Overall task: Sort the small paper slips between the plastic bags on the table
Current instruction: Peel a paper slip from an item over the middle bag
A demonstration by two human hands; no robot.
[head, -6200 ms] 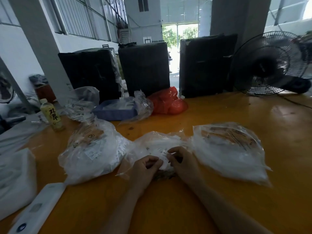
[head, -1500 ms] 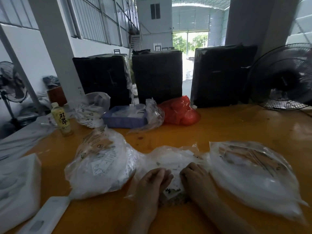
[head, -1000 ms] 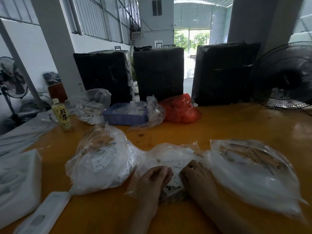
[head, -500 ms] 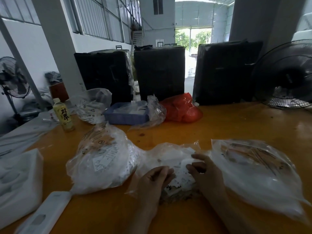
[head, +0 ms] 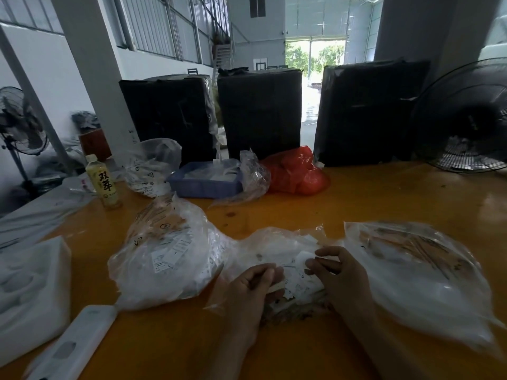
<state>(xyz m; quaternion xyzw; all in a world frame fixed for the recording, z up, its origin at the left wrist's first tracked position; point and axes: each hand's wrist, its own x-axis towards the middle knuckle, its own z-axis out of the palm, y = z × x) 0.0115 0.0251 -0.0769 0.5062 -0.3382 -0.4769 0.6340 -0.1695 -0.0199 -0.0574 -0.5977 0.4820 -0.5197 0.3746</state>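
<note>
Head view: lying on the orange tabletop (head: pixel 356 204), paper slips (head: pixel 297 281) inside the middle plastic bag (head: pixel 274 245); right hand (head: pixel 341 272) fingers (head: pixel 319 266) pinching one slip (head: pixel 306 256), left hand (head: pixel 253 283) fingers curling on the pile.

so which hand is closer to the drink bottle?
Left. The left hand sits at the middle bag's near edge, on the bottle's side. The right hand is farther right, over the paper slips, beside the right-hand bag.
</note>
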